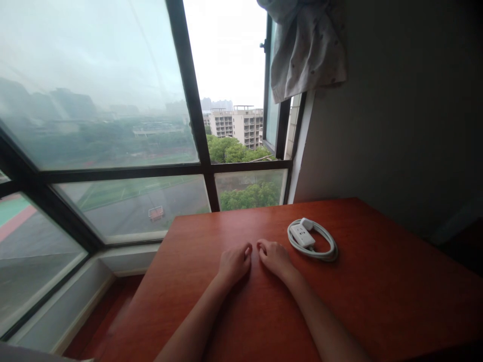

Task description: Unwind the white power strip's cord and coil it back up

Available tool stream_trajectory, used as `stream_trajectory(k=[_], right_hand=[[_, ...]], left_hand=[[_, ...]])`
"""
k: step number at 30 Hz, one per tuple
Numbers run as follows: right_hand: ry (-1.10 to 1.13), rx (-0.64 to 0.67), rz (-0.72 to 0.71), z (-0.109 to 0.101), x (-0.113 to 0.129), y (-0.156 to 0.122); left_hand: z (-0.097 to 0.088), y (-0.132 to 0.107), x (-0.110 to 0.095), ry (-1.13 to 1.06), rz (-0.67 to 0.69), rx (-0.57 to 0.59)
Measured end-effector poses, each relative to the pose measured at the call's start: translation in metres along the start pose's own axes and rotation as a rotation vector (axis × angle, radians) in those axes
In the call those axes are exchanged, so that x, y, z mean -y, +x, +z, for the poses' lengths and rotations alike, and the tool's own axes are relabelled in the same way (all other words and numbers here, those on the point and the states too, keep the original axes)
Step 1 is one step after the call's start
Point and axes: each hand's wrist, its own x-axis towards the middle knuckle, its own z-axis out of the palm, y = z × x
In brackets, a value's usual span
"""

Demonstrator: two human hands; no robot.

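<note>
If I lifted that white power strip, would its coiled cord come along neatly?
Probably not: the cord lies in loose loops with no tie visible, so it would likely sag and uncoil. The socket block looks rigid and flat, so it should slide rather than roll.

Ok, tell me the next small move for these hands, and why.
Probably slide the right hand rightwards onto the coiled white power strip: the strip lies just beside that hand, untouched, while it and the left hand both rest empty on the red-brown wooden table.
</note>
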Motion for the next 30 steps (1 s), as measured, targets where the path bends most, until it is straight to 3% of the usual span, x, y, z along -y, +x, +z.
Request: stream_trajectory(k=[30], right_hand=[[0.005, 0.001, -0.004, -0.0011, 0.0017, -0.0007]], left_hand=[[-0.0002, -0.0010, -0.0001, -0.018, -0.004, -0.007]])
